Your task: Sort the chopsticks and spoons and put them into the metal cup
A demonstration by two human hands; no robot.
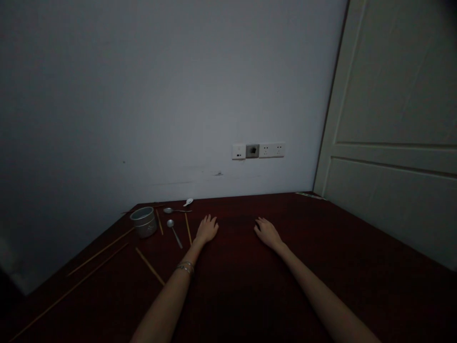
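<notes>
My left hand [207, 229] lies palm down on the dark red table [235, 276], fingers spread and nothing in them. To the right, my right hand [267, 232] also rests on the tabletop, fingers stretched out and holding nothing. Left of my left hand are a metal spoon [174, 233], a second metal spoon [177, 210] farther back and a small white spoon [188, 202] near the wall. A chopstick [188, 228] lies close beside that hand. Beyond these, a grey cylindrical holder [146, 227] stands upright.
Several more chopsticks, one of them a long thin one [71, 289], are scattered around the holder. One chopstick [150, 267] is partly hidden by my left forearm. Behind the table is a wall with sockets [272, 150]; a pale panelled door [389, 157] stands at the right.
</notes>
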